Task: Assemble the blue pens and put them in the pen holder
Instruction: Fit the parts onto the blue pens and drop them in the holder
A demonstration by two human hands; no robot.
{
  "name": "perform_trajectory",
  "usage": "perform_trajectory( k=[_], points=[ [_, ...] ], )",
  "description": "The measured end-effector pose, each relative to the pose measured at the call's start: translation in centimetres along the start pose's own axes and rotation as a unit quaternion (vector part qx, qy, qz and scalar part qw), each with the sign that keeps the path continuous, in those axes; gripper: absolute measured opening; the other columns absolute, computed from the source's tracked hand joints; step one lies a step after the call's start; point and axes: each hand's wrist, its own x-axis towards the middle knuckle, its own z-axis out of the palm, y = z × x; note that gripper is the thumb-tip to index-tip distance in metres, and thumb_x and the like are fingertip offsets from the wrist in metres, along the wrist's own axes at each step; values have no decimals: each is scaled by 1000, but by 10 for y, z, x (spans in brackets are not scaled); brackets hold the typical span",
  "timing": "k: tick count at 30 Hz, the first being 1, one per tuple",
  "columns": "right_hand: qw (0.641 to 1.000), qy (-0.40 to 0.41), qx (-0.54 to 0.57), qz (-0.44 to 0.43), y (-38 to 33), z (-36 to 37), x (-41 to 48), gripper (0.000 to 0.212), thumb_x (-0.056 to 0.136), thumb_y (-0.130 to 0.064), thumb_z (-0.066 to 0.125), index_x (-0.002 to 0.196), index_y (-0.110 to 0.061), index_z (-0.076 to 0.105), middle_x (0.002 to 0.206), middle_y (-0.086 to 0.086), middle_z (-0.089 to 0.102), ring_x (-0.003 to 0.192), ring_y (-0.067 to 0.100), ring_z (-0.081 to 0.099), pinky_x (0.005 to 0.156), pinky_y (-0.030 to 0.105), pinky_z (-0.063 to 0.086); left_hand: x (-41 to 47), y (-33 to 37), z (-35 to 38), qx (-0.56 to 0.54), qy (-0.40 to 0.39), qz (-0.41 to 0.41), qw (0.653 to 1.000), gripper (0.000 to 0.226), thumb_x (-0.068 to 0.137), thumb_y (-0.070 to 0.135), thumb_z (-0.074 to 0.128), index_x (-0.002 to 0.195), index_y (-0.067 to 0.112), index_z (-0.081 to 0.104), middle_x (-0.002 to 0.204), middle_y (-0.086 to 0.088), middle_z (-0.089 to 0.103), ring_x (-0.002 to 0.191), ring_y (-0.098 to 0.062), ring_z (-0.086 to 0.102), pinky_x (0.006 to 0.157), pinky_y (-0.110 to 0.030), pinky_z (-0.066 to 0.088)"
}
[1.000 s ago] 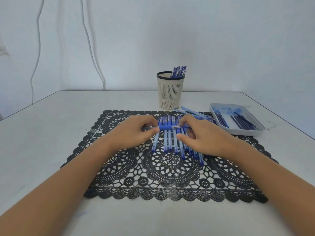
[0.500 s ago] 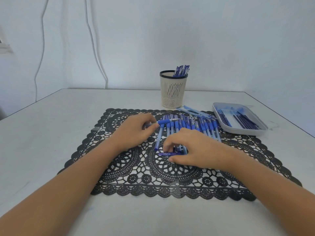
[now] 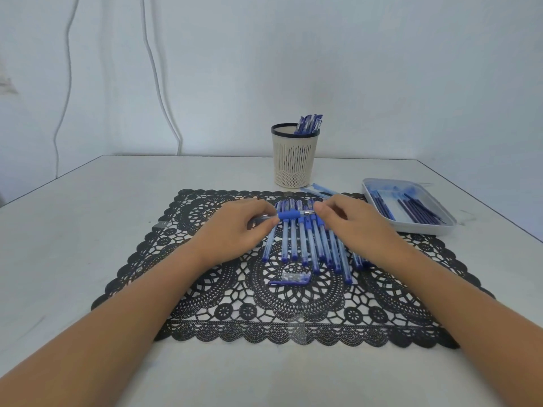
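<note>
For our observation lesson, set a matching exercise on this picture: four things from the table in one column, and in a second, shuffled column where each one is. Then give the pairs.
Things
1. pen holder
2. loose cap
3. tray
4. pen with blue grip

Places
A. held crosswise by the left hand and right hand
B. at the right of the table, holding dark refills
C. lying on the lace mat, nearer the person than the row of pens
D. standing beyond the mat's far edge

Pairs: 1-D, 2-C, 3-B, 4-A
</note>
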Motion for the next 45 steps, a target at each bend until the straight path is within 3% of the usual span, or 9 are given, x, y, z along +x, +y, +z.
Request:
perform_trajectory(
  k=[11, 17, 20, 23, 28, 32, 37, 42, 45],
  points=[
    [992, -31, 115, -37, -2, -3, -1, 26, 94, -33, 47, 80, -17, 62, 67, -6, 61, 65, 23, 52, 64, 34, 48, 3, 12, -8, -67, -43, -14, 997, 22, 91, 27, 53, 101, 15, 69, 59, 17, 53, 57, 3, 49, 56, -9, 34],
    [991, -27, 102, -84, 0, -3, 0, 6, 91, -26, 55, 86, -28, 57, 74, -9, 60, 65, -2, 53, 65, 9, 44, 4, 13, -11, -91, -71, -67, 991, 35, 94, 32, 47, 89, 3, 66, 51, 6, 39, 45, -4, 35, 48, -13, 28],
    [989, -25, 135, -50, 0, 0, 0, 12, 89, -37, 53, 89, -27, 58, 85, -4, 63, 79, 10, 60, 75, 22, 49, 3, 12, -9, -82, -65, -62, 993, 31, 93, 32, 48, 92, 8, 68, 52, 5, 45, 46, -4, 38, 49, -13, 30],
    [994, -30, 104, -18, 0, -1, 1, 35, 93, -46, 41, 78, -20, 59, 69, -5, 61, 58, 3, 54, 61, 19, 44, 2, 11, -7, -65, -61, -48, 995, 29, 92, 33, 49, 95, 11, 68, 58, -2, 56, 50, -4, 43, 51, -14, 34],
    [988, -66, 136, -33, 3, -2, 2, 4, 88, -28, 59, 90, -28, 56, 86, -5, 64, 76, 5, 62, 73, 19, 49, 2, 7, -5, -50, -55, -48, 996, 23, 91, 34, 51, 100, 21, 68, 65, 5, 62, 56, -3, 50, 53, -14, 35],
    [991, -50, 125, -18, 0, -2, 2, 24, 92, -41, 48, 84, -21, 60, 72, -8, 63, 59, 4, 57, 65, 20, 46, 2, 6, -4, -46, -52, -45, 997, 22, 91, 33, 52, 101, 22, 68, 69, 3, 64, 62, -7, 54, 58, -18, 39],
    [984, -61, 166, -32, 1, -2, 2, 14, 87, -26, 61, 99, -27, 54, 90, -3, 63, 78, 10, 61, 74, 19, 49, 2, 5, -4, -41, -54, -46, 997, 20, 91, 31, 54, 102, 22, 68, 69, 6, 64, 60, -3, 52, 55, -14, 37],
    [982, -39, 181, -19, -1, -3, 2, 8, 91, -22, 56, 84, -21, 60, 67, -6, 64, 55, 3, 57, 61, 21, 48, 2, 7, -4, -42, -56, -44, 997, 21, 91, 32, 53, 102, 22, 68, 69, 9, 63, 61, -2, 53, 56, -13, 36],
    [977, -57, 206, -29, -1, -3, 2, 17, 86, -15, 63, 96, -28, 58, 84, -6, 63, 70, 6, 60, 65, 21, 51, 2, 7, -5, -45, -50, -48, 997, 20, 91, 31, 54, 101, 22, 68, 67, 11, 61, 61, -3, 53, 57, -15, 37]
  ],
)
